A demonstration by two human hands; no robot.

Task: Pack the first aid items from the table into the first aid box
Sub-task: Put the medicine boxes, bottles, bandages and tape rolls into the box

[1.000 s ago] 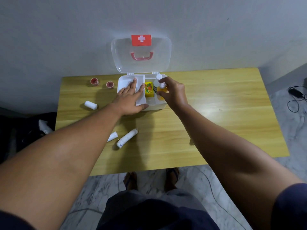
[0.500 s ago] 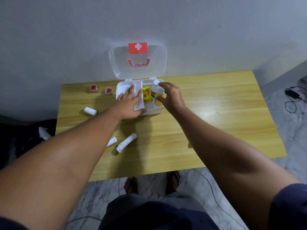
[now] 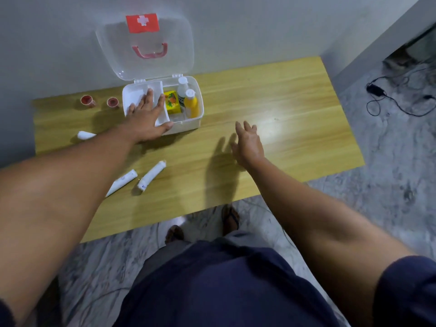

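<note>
Wood-grain yellow surface (image 3: 283, 95) stands against a grey wall, with marbled grey flooring below and a black cable (image 3: 387, 100) lying on the floor at far right. From left: two small red-rimmed cups (image 3: 87, 101) stand near the back edge, a white roll (image 3: 85, 135) lies beside the left forearm, and two white tubes (image 3: 152, 175) lie nearer the front edge, their long axes slanting from near-left to far-right. The white first aid box (image 3: 188, 123) sits at the back, its clear lid (image 3: 146, 43) upright against the wall. The left hand (image 3: 146, 119) lies flat, fingers spread, on the box's white inner tray (image 3: 158, 87), gripping nothing. Right of the tray a yellow carton (image 3: 172, 102), a clear bottle (image 3: 182, 90) and a yellow bottle (image 3: 191, 103) sit inside, caps toward the wall. The right hand (image 3: 249, 142) hovers over bare wood, well apart from the box, its grip loose, open and empty.
</note>
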